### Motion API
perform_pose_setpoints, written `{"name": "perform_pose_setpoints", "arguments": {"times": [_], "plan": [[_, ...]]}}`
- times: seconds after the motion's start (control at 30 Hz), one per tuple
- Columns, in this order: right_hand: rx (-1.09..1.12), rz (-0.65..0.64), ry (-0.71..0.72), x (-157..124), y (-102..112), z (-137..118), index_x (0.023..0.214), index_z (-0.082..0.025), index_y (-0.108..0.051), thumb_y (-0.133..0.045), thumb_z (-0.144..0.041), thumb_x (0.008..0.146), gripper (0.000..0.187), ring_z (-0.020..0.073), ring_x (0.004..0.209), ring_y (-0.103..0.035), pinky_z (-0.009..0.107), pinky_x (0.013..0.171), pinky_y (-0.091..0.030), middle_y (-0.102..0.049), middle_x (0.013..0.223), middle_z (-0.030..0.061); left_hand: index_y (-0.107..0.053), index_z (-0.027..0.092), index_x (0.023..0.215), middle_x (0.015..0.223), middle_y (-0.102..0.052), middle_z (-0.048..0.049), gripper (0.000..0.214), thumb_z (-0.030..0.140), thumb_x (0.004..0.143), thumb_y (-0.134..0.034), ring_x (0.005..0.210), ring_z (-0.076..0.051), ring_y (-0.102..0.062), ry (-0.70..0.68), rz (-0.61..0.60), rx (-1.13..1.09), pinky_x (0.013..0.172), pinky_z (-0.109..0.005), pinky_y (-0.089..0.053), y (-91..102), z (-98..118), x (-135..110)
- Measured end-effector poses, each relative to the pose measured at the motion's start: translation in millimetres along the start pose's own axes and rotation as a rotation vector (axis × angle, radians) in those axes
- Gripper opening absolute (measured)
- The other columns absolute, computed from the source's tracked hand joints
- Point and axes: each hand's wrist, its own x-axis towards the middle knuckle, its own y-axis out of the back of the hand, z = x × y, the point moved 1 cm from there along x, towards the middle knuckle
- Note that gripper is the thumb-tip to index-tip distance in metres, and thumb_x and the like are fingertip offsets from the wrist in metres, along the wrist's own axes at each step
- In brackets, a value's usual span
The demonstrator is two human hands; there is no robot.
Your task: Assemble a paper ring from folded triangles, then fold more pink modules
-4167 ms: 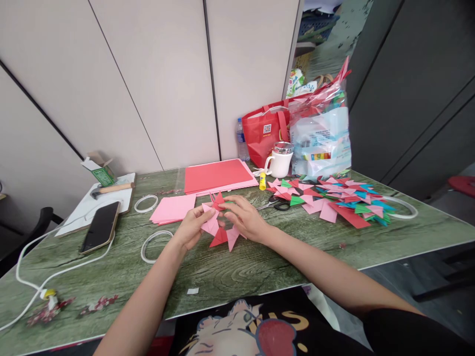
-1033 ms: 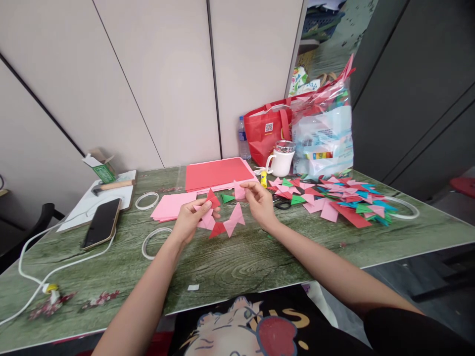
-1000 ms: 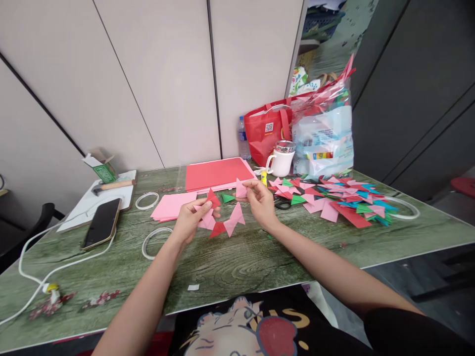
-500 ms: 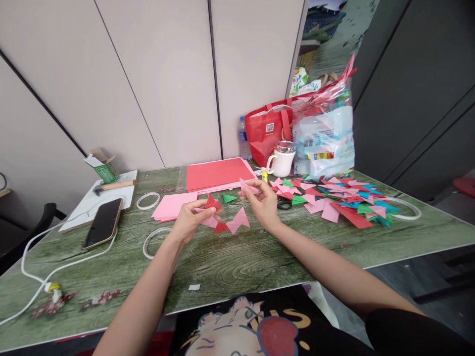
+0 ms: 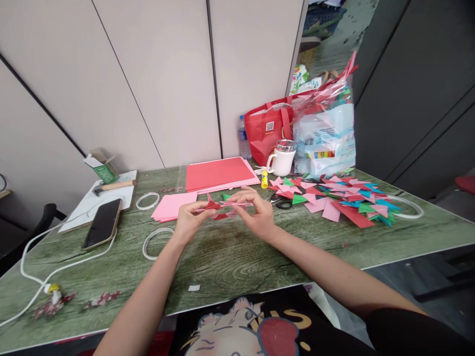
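My left hand pinches a chain of folded pink and red paper triangles just above the green table. My right hand grips a pink folded piece and meets the chain's right end, seen edge-on. A small green triangle lies just behind the hands. A stack of pink squares rests to the left of them.
A pile of coloured paper triangles, scissors, a glue stick, a white mug, a red bag and red sheets sit behind and right. A phone, hammer, tape rings and cable lie left.
My right hand has come down from a raised spot with the pink piece to the chain's end. The chain has tilted flat, so it now shows edge-on.
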Motion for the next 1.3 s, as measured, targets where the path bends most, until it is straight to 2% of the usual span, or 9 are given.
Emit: {"name": "perform_pose_setpoints", "arguments": {"times": [0.1,0.23,0.53,0.63,0.83,1.0,1.3], "plan": [[-0.023,-0.008,0.053,0.2,0.2,-1.2,0.087,-0.024,-0.054,-0.058,-0.020,0.079,0.010,0.0176,0.084,-0.063,0.045,0.093,-0.041,-0.068,0.084,0.0016,-0.073,0.017,0.072,0.077,-0.073,-0.0051,0.018,0.026,0.057,-0.076,0.073,-0.022,-0.066,-0.005,0.025,0.004,0.071,-0.031,-0.051,-0.1,-1.0,0.5],[-0.088,0.004,0.079,-0.6,0.6,1.5,0.091,-0.024,-0.054,-0.056,-0.020,0.080,0.012,0.0185,0.084,-0.062,0.044,0.090,-0.043,-0.066,0.085,0.0031,-0.073,0.018,0.073,0.081,-0.073,-0.0054,0.015,0.025,0.060,-0.074,0.079,-0.022,-0.066,-0.029,-0.013,-0.013,0.076,-0.032,-0.050,-1.0,-1.0,0.1],[-0.130,-0.023,0.095,-3.4,-0.4,5.7,0.096,-0.024,-0.051,-0.054,-0.020,0.080,0.017,0.0180,0.083,-0.061,0.045,0.095,-0.039,-0.065,0.085,0.0024,-0.073,0.019,0.074,0.085,-0.073,-0.0055,0.013,0.022,0.062,-0.072,0.085,-0.022,-0.065,-0.066,-0.061,-0.016,0.081,-0.032,-0.049,-0.4,-1.3,0.0],[-0.112,-0.031,0.046,-4.1,-0.7,6.2,0.101,-0.024,-0.050,-0.055,-0.020,0.080,0.022,0.0192,0.089,-0.060,0.043,0.094,-0.040,-0.065,0.088,0.0035,-0.073,0.019,0.074,0.084,-0.073,-0.0055,0.013,0.022,0.061,-0.073,0.084,-0.022,-0.065,-0.064,-0.065,-0.004,0.079,-0.031,-0.049,0.2,-2.5,0.3],[-0.008,-0.089,-0.151,-4.3,-1.6,7.5,0.116,-0.021,-0.041,-0.054,-0.024,0.081,0.038,0.0202,0.091,-0.060,0.036,0.082,-0.049,-0.061,0.102,0.0092,-0.073,0.018,0.073,0.081,-0.073,-0.0053,0.014,0.024,0.061,-0.073,0.079,-0.021,-0.066,-0.070,-0.082,0.047,0.074,-0.030,-0.050,2.3,-4.4,1.4],[-0.014,-0.111,-0.168,-2.7,-0.8,7.0,0.116,-0.021,-0.042,-0.054,-0.024,0.080,0.038,0.0185,0.084,-0.060,0.036,0.080,-0.049,-0.059,0.106,0.0089,-0.073,0.017,0.075,0.081,-0.073,-0.0054,0.014,0.024,0.063,-0.072,0.078,-0.021,-0.066,-0.090,-0.121,0.065,0.074,-0.030,-0.050,2.6,-2.6,1.6],[-0.098,-0.060,-0.137,-2.2,0.2,4.6,0.110,-0.022,-0.048,-0.059,-0.026,0.078,0.034,0.0187,0.083,-0.060,0.035,0.077,-0.049,-0.062,0.101,0.0071,-0.073,0.017,0.075,0.080,-0.073,-0.0056,0.013,0.023,0.063,-0.071,0.077,-0.021,-0.067,-0.086,-0.087,0.098,0.073,-0.030,-0.051,1.2,-2.1,0.6]]}}
